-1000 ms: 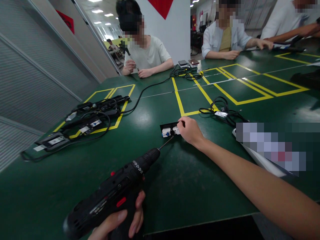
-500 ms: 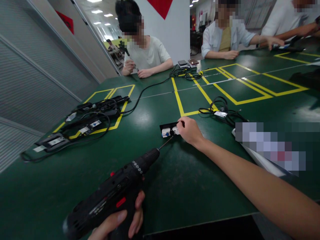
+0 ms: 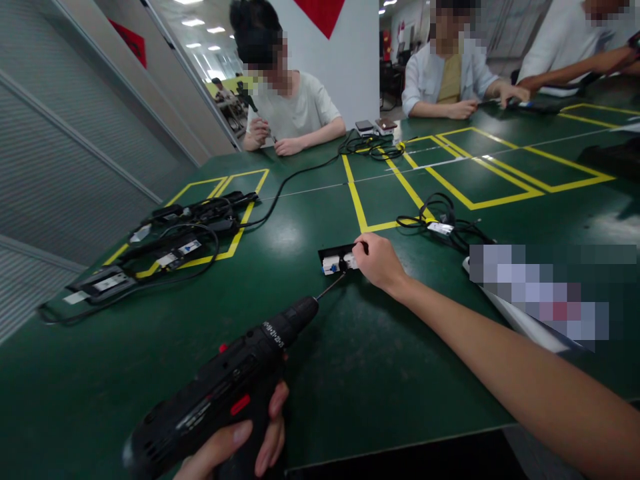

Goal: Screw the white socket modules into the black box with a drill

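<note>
My left hand (image 3: 233,440) is wrapped round the handle of a black cordless drill (image 3: 215,393) with a red button. The drill slants up to the right across the lower left of the head view. Its thin bit (image 3: 331,286) reaches the lower edge of a small black-and-white part (image 3: 331,265) with a blue piece on it; whether it sits in a screw, I cannot make out. Closed on that part's right end, my right hand (image 3: 379,261) holds it at the tabletop, hiding that end with its fingers.
Black devices with cables (image 3: 185,233) lie to the left on the green table (image 3: 280,227), within yellow tape. A coiled cable (image 3: 443,223) and a blurred-out white-edged object (image 3: 520,323) are at right. Several people sit across, one person (image 3: 300,107) holding a tool.
My hands, the drill and the part stay in nearly the same place. At the far right, a co-worker's hand has drawn back to the left with a dark object.
</note>
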{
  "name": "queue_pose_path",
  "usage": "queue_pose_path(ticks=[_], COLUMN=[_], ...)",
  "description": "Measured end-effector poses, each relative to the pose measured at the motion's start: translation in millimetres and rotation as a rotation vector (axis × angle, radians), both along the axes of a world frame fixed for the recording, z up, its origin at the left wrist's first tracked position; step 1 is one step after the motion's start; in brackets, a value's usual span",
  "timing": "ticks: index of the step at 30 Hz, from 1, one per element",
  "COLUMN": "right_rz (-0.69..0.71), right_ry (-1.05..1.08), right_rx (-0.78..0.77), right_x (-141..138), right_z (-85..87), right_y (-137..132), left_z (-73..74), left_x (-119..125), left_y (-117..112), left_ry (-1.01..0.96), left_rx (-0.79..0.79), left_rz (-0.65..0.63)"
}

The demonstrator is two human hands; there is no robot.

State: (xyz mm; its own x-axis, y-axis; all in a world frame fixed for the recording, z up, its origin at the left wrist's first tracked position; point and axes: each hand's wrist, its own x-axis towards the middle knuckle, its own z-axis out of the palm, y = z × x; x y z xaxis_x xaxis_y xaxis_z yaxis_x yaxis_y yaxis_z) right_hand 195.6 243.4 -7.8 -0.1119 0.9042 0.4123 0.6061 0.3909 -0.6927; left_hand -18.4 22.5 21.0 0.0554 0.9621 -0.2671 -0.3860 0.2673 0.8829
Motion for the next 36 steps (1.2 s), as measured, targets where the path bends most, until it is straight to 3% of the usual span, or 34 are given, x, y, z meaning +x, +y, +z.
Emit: queue_pose_path(ticks=[36], right_rz=[0.003], right_ry=[-0.014], right_rx=[-0.021], right_x=[0.0], right_z=[0.2], right_y=[0.8], left_z=[1.4], left_x=[0.3], left_y=[0.3], left_ry=[0.02], left_rx=[0.007], left_rz=[-0.026])
